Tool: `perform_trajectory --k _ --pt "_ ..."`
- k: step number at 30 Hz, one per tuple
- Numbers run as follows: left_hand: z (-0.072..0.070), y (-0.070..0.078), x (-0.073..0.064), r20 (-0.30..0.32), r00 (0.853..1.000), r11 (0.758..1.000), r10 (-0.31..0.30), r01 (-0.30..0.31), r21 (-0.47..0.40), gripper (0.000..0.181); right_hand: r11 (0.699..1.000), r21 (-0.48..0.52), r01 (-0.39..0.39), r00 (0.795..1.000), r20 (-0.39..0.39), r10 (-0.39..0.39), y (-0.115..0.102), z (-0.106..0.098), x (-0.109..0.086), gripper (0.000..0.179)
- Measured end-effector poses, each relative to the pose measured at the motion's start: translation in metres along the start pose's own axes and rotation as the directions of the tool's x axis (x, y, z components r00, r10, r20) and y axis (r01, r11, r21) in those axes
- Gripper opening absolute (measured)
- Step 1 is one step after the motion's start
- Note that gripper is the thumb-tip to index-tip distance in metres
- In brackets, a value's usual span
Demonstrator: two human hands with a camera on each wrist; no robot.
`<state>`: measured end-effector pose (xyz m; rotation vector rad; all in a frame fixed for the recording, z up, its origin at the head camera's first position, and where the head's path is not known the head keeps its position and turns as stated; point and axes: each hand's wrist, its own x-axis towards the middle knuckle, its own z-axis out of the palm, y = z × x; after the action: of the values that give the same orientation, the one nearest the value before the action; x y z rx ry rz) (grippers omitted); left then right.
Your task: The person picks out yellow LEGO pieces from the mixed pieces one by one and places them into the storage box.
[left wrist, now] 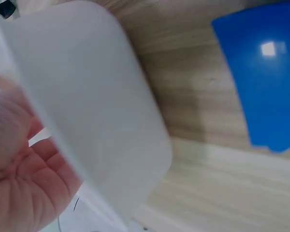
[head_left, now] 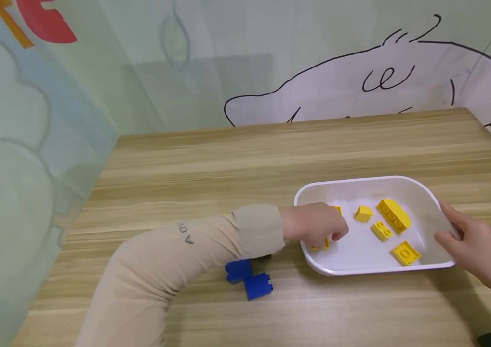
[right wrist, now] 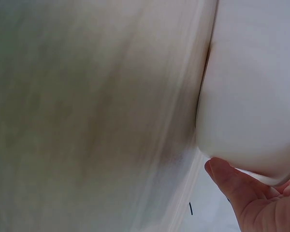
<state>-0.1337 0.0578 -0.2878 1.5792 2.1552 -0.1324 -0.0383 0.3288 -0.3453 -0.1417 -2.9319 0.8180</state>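
Observation:
A white tray (head_left: 349,262) holds several yellow toy bricks, among them a rounded brick (head_left: 394,215), a small sloped brick (head_left: 363,213), a two-stud brick (head_left: 381,231) and an overturned square brick (head_left: 406,253). My left hand (head_left: 316,224) reaches over the tray's left rim with bent fingers. Yellow bricks (head_left: 321,245) show beside and below it; whether it pinches one is hidden. My right hand (head_left: 481,243) grips the tray's right wall, thumb on the near side. In the right wrist view, its thumb (right wrist: 224,174) presses the tray's outer wall (right wrist: 251,96).
Two blue bricks (head_left: 258,286) lie on the wooden table (head_left: 210,168) left of the tray, with a dark piece partly under the left sleeve (head_left: 193,246). A blue surface (left wrist: 266,72) fills the left wrist view's right side. A decorated wall stands behind the table.

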Motion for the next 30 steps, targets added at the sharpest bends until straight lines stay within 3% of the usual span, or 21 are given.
perform_trajectory --k 9,17,24,30 --pt "-0.011 -0.009 -0.017 -0.051 0.997 0.999 -0.051 0.050 -0.015 0.014 1.000 0.003 0.026 1.000 -0.017 -0.026 0.000 0.001 0.000 0.057" --pt "-0.011 -0.016 -0.033 -0.106 0.993 0.996 -0.055 0.047 -0.078 0.015 1.000 0.001 0.011 1.000 -0.015 -0.011 0.000 0.001 0.000 0.058" --pt "-0.017 -0.020 -0.053 -0.143 0.981 0.982 -0.132 0.110 -0.152 0.022 1.000 -0.001 0.014 1.000 -0.008 -0.014 0.000 0.003 -0.001 0.058" --pt "-0.010 -0.030 -0.071 -0.162 0.968 0.968 -0.193 0.161 -0.192 0.020 0.999 0.002 0.035 0.999 -0.039 -0.035 0.002 0.002 0.000 0.057"
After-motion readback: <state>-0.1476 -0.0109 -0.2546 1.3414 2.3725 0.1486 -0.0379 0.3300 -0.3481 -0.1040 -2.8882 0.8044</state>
